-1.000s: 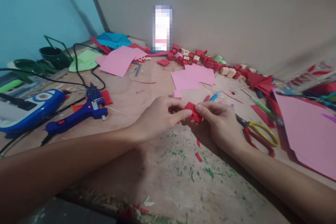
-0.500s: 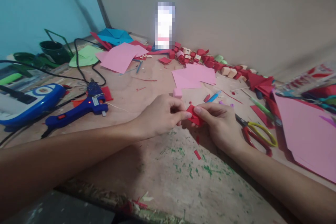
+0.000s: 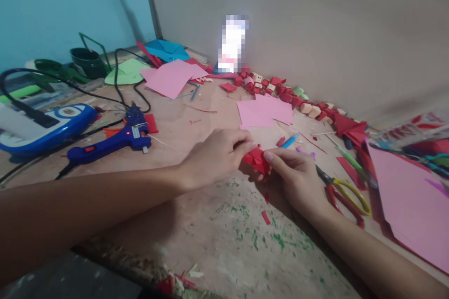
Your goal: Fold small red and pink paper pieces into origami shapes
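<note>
A small folded piece of red paper (image 3: 257, 160) is held above the middle of the table, with creases and flaps showing on its upper face. My left hand (image 3: 228, 152) pinches its left side between thumb and fingers. On the right edge, my right hand (image 3: 293, 168) grips it with the thumb on top; the fingers beneath are partly hidden. Just beyond the hands lie a blue pen-like piece (image 3: 290, 140) and small red scraps. Scissors (image 3: 345, 194) with one yellow and one red handle rest beside my right wrist.
A blue glue gun (image 3: 112, 144) with a lit red light lies left, near a blue-and-white power strip (image 3: 52, 126). Pink sheets (image 3: 264, 111) and a row of small folded paper cubes (image 3: 277, 86) lie further back. A blurred-out phone (image 3: 233, 44) stands against the wall. Larger pink paper (image 3: 410, 196) is at right.
The view has shifted slightly, so the table items sit further right and lower. My fingers have moved a little on the red paper, and more of its creased face shows.
</note>
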Demonstrator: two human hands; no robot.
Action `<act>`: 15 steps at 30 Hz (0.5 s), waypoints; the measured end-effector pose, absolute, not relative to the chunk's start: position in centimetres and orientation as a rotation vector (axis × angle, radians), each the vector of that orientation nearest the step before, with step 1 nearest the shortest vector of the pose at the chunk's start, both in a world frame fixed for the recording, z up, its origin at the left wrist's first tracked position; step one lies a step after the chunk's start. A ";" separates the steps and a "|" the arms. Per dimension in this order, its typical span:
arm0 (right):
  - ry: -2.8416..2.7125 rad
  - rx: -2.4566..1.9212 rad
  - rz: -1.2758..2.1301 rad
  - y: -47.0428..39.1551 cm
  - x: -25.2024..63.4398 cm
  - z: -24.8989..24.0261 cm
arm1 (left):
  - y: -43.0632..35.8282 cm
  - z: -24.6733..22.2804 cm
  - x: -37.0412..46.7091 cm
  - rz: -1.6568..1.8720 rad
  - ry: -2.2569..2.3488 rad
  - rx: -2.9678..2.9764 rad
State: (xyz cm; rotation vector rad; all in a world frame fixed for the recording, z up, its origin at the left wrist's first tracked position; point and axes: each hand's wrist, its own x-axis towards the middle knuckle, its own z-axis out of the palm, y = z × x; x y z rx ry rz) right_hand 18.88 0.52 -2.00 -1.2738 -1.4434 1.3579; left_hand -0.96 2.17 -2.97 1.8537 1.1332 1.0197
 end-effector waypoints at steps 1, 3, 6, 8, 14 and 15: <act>-1.438 -1.271 1.371 0.5 18.9 -2.0 | 2.3 -3.0 -1.0 1.023 1.148 1.872; -1.430 -1.268 1.386 0.6 18.9 -2.1 | 2.4 -3.1 -1.1 1.009 1.172 1.902; -1.392 -1.267 1.428 0.6 18.8 -2.1 | 2.5 -3.1 -1.1 0.974 1.176 1.899; -1.384 -1.271 1.422 0.6 18.8 -2.0 | 2.5 -3.1 -1.0 0.975 1.157 1.866; -1.391 -1.306 1.294 0.7 18.8 -2.1 | 2.5 -3.1 -1.1 1.024 1.129 1.820; -1.407 -1.312 1.300 0.7 18.9 -2.1 | 2.5 -3.1 -1.1 1.016 1.125 1.818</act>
